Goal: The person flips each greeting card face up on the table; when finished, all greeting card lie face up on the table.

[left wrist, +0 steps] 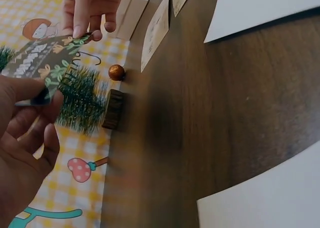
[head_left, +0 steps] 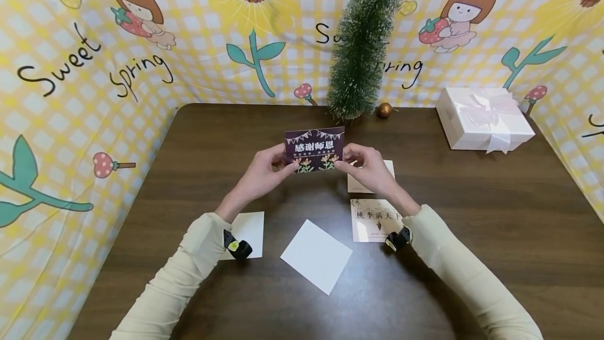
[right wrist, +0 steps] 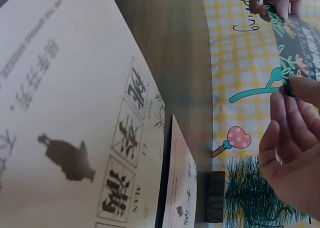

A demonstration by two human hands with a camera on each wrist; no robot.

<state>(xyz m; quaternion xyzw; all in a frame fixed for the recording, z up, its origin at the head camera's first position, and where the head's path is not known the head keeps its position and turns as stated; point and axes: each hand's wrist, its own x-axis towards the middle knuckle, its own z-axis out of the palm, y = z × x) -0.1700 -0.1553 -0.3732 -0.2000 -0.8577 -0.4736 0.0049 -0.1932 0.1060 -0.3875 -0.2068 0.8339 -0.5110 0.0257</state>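
Note:
A dark greeting card (head_left: pixel 314 149) with white lettering, bunting and painted flowers is held up above the far middle of the table, its printed face toward me. My left hand (head_left: pixel 269 169) pinches its left lower corner between thumb and fingers. At the opposite lower corner, my right hand (head_left: pixel 368 167) pinches it the same way. In the left wrist view the card (left wrist: pixel 42 63) spans both hands. Below my right forearm lie a cream printed card (head_left: pixel 375 220) and, farther back, another pale card (head_left: pixel 359 182), partly covered by the right hand.
Two blank white cards lie nearer me: one tilted card (head_left: pixel 316 257) in the middle, another (head_left: pixel 252 232) partly under the left wrist. At the back stand a small artificial pine tree (head_left: pixel 360 62), a copper ball (head_left: pixel 384 110) and a white ribboned gift box (head_left: pixel 483 122).

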